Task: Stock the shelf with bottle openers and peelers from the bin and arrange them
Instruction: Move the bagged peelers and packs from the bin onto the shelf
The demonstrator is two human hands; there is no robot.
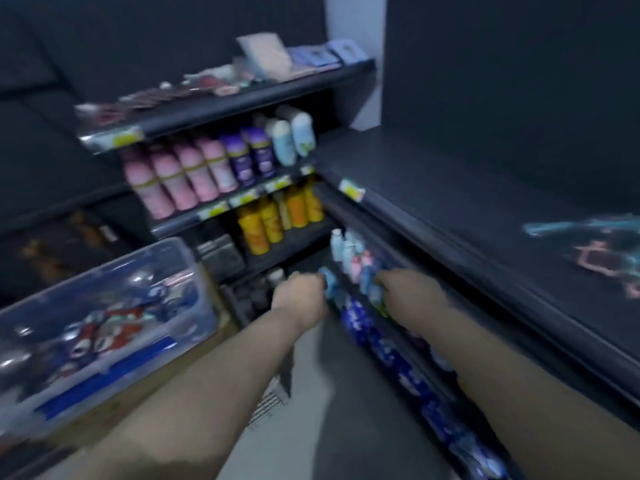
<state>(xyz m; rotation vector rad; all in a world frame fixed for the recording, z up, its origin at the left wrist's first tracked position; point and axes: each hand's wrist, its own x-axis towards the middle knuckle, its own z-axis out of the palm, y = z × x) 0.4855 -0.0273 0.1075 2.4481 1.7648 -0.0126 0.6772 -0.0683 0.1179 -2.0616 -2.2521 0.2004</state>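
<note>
Down at the low shelf, my left hand (301, 289) and right hand (398, 287) are apart among small bottles (349, 258); blur hides their grip. One bin (173, 247) at left holds many utensils, too blurred to count. The wide shelf (450, 202) carries a few teal and pink pieces (595, 251). I judge most stocking is left.

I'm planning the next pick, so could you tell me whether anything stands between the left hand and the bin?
Nothing visible does. The left hand is down by the small bottles; the clear bin sits to its left across open space. Blur hides whether the bin is lidded.
</note>
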